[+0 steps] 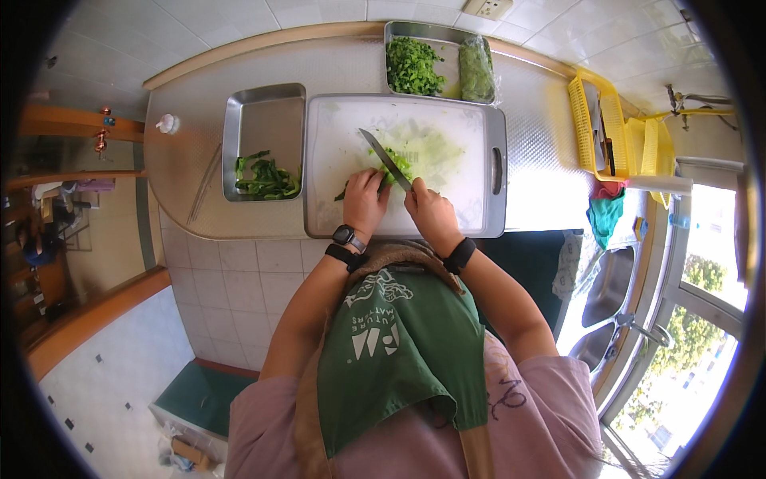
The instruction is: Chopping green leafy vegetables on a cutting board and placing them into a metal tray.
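My right hand (429, 211) grips a kitchen knife (383, 154), its dark blade slanting up and left over the greens. Curled fingers of my left hand (364, 200) hold down leafy greens (400, 167) on the white cutting board (335, 132) with a grey rim. Chopped bits lie around the blade, and a green smear marks the board. To the left, a steel tray (263, 120) holds more leafy greens (269, 178) at its near end. Behind the board, a second steel tray (444, 48) contains chopped greens (413, 66) and a plastic bag of greens (476, 69).
A garlic bulb (168, 123) and thin chopsticks (204, 182) lie on the left of the metal counter (185, 149). At the right stand a yellow basket (600, 126) with knives, a green cloth (605, 212) and a double sink (607, 281). A tiled wall runs behind the counter.
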Available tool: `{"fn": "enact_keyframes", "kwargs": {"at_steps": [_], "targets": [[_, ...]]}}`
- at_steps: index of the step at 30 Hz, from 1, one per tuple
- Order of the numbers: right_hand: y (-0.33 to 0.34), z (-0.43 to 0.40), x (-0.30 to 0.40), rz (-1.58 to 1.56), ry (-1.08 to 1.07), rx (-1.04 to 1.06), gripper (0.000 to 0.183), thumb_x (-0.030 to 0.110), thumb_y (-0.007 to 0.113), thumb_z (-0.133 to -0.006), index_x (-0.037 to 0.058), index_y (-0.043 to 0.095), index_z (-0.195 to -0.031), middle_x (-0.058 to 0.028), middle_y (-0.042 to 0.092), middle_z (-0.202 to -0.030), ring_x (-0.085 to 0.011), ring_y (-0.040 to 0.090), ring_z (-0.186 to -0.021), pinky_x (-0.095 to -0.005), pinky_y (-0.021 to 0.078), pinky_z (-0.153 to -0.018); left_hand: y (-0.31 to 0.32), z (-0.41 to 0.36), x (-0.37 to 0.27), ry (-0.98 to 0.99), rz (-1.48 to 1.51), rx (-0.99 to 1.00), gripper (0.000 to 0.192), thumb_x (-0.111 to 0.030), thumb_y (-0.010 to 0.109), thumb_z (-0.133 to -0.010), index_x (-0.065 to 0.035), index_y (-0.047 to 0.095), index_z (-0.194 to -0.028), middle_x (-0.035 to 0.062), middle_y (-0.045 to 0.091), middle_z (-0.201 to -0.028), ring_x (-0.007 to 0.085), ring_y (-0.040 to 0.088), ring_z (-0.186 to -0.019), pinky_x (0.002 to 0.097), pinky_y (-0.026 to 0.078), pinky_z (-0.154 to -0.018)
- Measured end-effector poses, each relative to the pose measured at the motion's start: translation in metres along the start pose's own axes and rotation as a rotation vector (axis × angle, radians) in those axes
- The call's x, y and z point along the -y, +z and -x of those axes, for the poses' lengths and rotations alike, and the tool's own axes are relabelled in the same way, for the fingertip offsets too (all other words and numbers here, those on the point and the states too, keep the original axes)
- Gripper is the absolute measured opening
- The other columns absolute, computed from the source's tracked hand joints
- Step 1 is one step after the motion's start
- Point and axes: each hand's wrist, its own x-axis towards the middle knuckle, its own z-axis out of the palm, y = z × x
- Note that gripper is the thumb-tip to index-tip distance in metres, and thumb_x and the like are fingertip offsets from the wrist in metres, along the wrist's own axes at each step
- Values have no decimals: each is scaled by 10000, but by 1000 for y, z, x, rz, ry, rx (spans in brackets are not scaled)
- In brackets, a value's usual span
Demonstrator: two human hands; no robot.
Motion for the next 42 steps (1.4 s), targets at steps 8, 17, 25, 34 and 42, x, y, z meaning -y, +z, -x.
{"fn": "enact_keyframes", "kwargs": {"at_steps": [8,17,25,34,42], "targets": [[-7,3,7,128,-29,34,192,237,498,-921,55,483,-981,-200,617,-646,-388,623,-548,-471,517,-487,8,5,8,36,-17,-20,179,-51,655,-803,-6,659,-976,109,613,-960,301,575,-888,384,494,-785],[-7,-4,10,139,-15,103,172,219,489,-921,51,459,-944,-196,615,-629,-394,621,-545,-477,516,-486,7,6,10,117,-32,-30,159,-47,654,-800,-8,668,-954,104,638,-1011,276,596,-923,360,507,-803],[-12,10,4,142,29,169,164,204,488,-915,44,460,-941,-201,615,-623,-390,622,-550,-476,516,-504,9,6,10,115,-33,-25,172,-33,650,-792,0,669,-960,106,643,-1006,286,596,-913,365,506,-792],[5,-8,1,-54,-26,-34,168,229,502,-916,66,463,-919,-191,617,-636,-399,608,-558,-501,499,-524,-3,9,2,53,-18,-34,142,-50,676,-812,-3,671,-945,101,651,-1015,297,610,-910,378,510,-799],[-7,1,7,43,-2,42,155,207,519,-912,67,453,-900,-198,595,-607,-407,593,-560,-508,478,-521,2,12,12,100,-33,-22,146,-31,683,-797,-1,671,-939,102,651,-994,297,614,-887,373,518,-770]]}}
